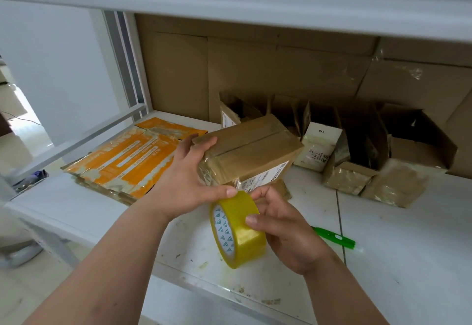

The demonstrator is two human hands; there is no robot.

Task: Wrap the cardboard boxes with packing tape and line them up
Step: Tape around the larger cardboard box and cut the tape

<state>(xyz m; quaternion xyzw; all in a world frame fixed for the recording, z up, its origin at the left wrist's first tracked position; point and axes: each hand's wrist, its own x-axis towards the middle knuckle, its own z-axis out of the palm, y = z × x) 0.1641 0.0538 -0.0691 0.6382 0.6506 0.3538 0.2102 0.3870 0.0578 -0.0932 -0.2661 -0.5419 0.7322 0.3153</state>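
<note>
Gripping the near end of a taped box (251,149), the left hand (190,184) is holding it tilted above the white shelf (408,235), fingers curled over its top edge and thumb reaching toward the tape roll (236,228). Just below the box, the right hand (283,225) is pinching the yellow roll, with clear tape running up to the box's corner. A green cutter (334,237) is lying behind that hand, a flattened orange carton (127,161) sitting left, more boxes (375,179) crowding the back right.

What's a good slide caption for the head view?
Left hand holds a box while right hand grips the tape roll over the shelf.
</note>
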